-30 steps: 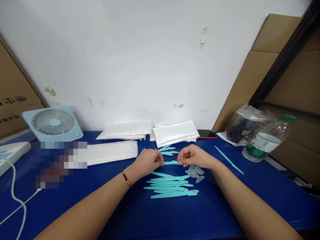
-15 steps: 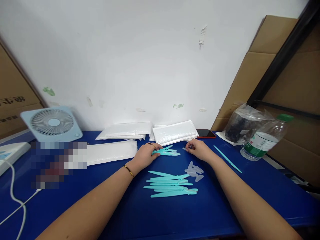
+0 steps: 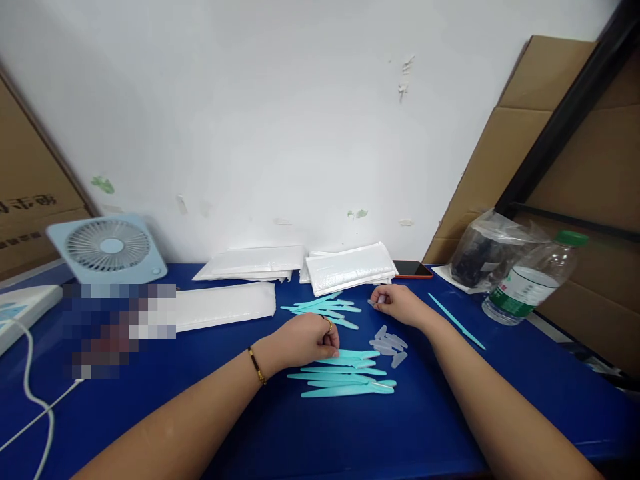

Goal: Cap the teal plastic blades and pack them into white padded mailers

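My left hand (image 3: 313, 340) has its fingers pinched at the top of the near group of turquoise razor-like sticks (image 3: 345, 379), on the handle of the uppermost one. Behind that hand, several more turquoise sticks (image 3: 325, 307) lie fanned out on the blue table. My right hand (image 3: 397, 305) is closed around a small translucent cap (image 3: 371, 303), which pokes out from the fingertips. Several similar translucent caps (image 3: 387, 343) lie in a loose pile just below the right hand. A single turquoise stick (image 3: 456, 321) lies apart, right of my right forearm.
White padded envelopes (image 3: 350, 267) and a phone (image 3: 413, 269) lie by the wall. Another white envelope (image 3: 225, 307) is at the left, near a light blue fan (image 3: 111, 248) and a white cable (image 3: 30, 380). A bottle (image 3: 530, 280) and a plastic bag (image 3: 487, 250) stand right.
My left hand has let go of the far sticks and come down to the near group. The far sticks are more spread out. My right hand has shifted slightly, still with a cap.
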Tool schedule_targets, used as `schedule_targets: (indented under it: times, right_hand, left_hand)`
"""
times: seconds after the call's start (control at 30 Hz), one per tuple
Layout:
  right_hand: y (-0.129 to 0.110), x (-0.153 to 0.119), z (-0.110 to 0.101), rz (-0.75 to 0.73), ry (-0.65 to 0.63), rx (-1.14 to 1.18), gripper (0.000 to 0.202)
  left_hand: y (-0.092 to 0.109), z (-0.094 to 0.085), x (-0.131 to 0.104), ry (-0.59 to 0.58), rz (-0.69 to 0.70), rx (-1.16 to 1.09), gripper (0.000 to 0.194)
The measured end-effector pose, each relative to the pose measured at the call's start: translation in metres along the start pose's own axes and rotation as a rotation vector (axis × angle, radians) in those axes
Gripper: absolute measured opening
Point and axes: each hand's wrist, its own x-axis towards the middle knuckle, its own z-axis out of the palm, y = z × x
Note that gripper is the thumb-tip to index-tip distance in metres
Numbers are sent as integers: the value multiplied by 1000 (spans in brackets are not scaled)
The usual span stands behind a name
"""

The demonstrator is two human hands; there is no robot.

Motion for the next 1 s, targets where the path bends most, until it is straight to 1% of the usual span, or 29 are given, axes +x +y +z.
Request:
schedule_targets:
  times: [0.07,0.17,0.23,0.3,0.43,0.53,0.7,0.9,1.0]
  right_hand:
    - [-1,0,0,-9,1,8,11]
    - [-1,-1,-2,-14,9,20,12]
    - [-2,-1,-4,-27,17,40,14]
    - [-5,-3,-6,-48,2,108,19]
    - [-18,-10,-7,-126,-140,270,24]
    - [-26,-13,-5,-167,-202,221,22]
    - [-29,-12,1,-187,-201,129,20]
    - [-40,-10,16,-250,-144,151,17]
    - [-41,-11,11,-246,-117,139,18]
  left_hand:
    - [-2,1,1,28,11,62,15]
    - [-3,0,3,125,25,262,13]
    - [-4,-2,4,170,3,397,17]
    - [-7,-2,5,183,-26,466,19]
    - [-15,-4,7,200,-46,454,18]
    - [-20,-4,9,217,-40,407,18]
    - [-25,-3,10,235,-45,363,20]
    - [-25,-2,12,220,-15,342,25]
    - [-22,-2,12,262,-64,315,21]
